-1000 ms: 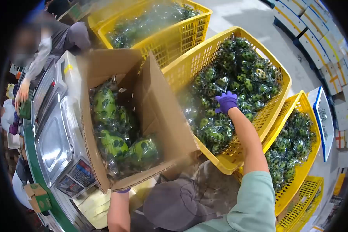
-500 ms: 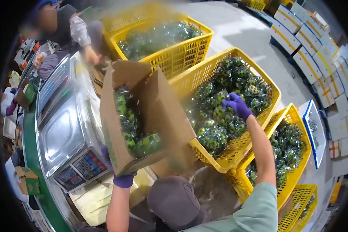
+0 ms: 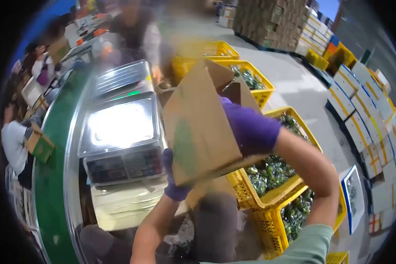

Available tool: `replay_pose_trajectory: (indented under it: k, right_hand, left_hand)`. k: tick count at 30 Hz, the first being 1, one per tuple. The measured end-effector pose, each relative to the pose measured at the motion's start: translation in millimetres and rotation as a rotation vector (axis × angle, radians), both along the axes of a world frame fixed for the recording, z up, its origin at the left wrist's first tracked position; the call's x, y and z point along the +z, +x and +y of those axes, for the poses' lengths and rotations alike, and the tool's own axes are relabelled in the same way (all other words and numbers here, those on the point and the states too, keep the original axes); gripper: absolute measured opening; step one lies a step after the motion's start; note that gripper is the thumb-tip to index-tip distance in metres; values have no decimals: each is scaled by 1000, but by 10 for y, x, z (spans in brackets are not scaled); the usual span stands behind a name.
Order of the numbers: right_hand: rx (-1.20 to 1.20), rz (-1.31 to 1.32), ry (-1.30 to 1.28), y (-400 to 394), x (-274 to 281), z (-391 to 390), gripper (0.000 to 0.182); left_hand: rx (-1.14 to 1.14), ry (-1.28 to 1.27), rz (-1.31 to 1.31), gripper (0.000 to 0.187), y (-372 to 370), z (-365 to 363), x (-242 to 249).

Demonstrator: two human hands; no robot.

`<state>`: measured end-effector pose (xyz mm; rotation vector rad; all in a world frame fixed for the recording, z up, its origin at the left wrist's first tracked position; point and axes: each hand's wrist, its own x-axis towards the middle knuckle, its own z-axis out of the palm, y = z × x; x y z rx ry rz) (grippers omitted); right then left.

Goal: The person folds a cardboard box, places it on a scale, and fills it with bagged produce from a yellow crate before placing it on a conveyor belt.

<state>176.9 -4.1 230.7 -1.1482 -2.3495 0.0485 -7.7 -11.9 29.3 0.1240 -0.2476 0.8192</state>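
A brown cardboard box [image 3: 198, 127] with a green print is tilted in front of me, its opening facing away to the right. My left hand [image 3: 177, 187], in a purple glove, is closed on the box's lower near corner. My right hand [image 3: 253, 127], also purple-gloved, reaches over the box's right side into the opening. Its fingers are blurred and mostly hidden by the cardboard, so I cannot see what they hold. Below the right forearm, plastic-wrapped packs of green produce [image 3: 268, 176] fill a yellow crate [image 3: 244, 191].
A scale [image 3: 119, 125] with a shiny pan stands left of the box, beside a green conveyor [image 3: 53, 189]. Another yellow crate [image 3: 266, 229] of packs sits nearer me. Behind the box is a co-worker [image 3: 134, 39]. White cartons [image 3: 361, 114] are stacked along the right.
My right hand has moved from the packs in the yellow crate to the box's opening. The box has turned, hiding its contents, and the view has tilted up.
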Motion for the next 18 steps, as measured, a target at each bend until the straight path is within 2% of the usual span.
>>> replay_pose_trajectory:
  k: [1, 3, 4, 5, 7, 8, 9, 10, 12, 13, 14, 15, 16, 17, 18]
  right_hand:
    - [23, 68, -306, -86, 425, 151, 37]
    - [103, 166, -357, -367, 906, -28, 40]
    - [193, 176, -294, -587, 1050, -186, 38]
    - [283, 184, -230, -806, 1194, -342, 37]
    - [110, 175, -349, -1316, 1123, -400, 36]
    - [142, 170, -266, -1427, 1030, -253, 37]
    - [194, 233, -222, -1507, 972, -52, 36]
    - [247, 294, -177, -1594, 948, 132, 35]
    - [241, 238, 82, -1765, 980, 358, 30]
    - [262, 237, 91, -1808, 921, 533, 30]
    - [357, 165, 140, -1810, 786, 756, 26]
    - [447, 91, 190, -1810, 621, 974, 23]
    - [457, -149, 295, -1823, 422, 1196, 20]
    - [397, -318, 341, -1888, 200, 1194, 23]
    - [334, -486, 385, -1939, -8, 1077, 27]
  left_hand:
    - [258, 8, 168, 62, -194, 34, 11]
    - [472, -34, 109, 43, -375, 18, 276]
    - [514, -35, 93, 43, -497, 71, 314]
    - [704, 179, 441, 58, -611, 110, 337]
    - [879, 413, 704, 68, -875, 160, 597]
    - [974, 514, 834, 73, -1006, 189, 730]
    - [1445, 796, 1126, 70, -1124, 209, 845]
    - [1552, 926, 1217, 65, -1339, 318, 847]
    - [1812, 1156, 1380, 57, -1768, 537, 855]
    - [1300, 1156, 1250, 55, -2032, 625, 879]
    - [722, 924, 1115, 51, -2240, 656, 990]
    - [266, 544, 1047, 48, -2447, 688, 1101]
    - [281, 547, 1049, 48, -2586, 695, 1063]
    - [335, 632, 1186, 46, -2704, 689, 971]
    - [361, 626, 1215, 45, -2742, 630, 956]
